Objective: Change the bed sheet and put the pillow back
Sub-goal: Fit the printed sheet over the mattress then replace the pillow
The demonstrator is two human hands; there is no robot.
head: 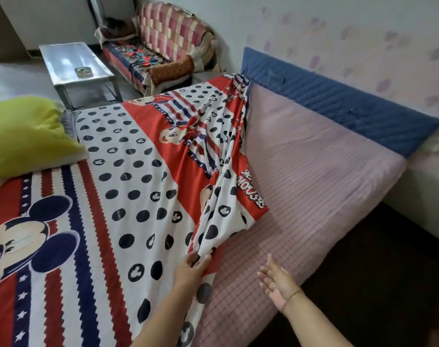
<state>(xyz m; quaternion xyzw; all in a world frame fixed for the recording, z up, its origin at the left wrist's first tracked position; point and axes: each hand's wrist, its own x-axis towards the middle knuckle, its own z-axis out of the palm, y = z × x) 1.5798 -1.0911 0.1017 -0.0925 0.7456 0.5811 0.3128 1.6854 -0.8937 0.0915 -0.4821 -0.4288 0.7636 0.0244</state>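
Observation:
A red, white and navy cartoon-mouse bed sheet [128, 176] covers the left part of the bed. Its right side is bunched into a ridge, folded back off the pink checked mattress [313, 176]. My left hand [192, 267] pinches the bunched edge of the sheet near the bed's front. My right hand [277, 284] hovers open above the bare mattress, fingers spread, holding nothing. A yellow pillow [25, 131] lies at the left end of the bed on the sheet.
A blue quilted headboard panel [338, 101] runs along the wall at the right. Beyond the bed stand a metal low table [73, 61] and a checked sofa [168, 38]. Dark floor lies at the lower right.

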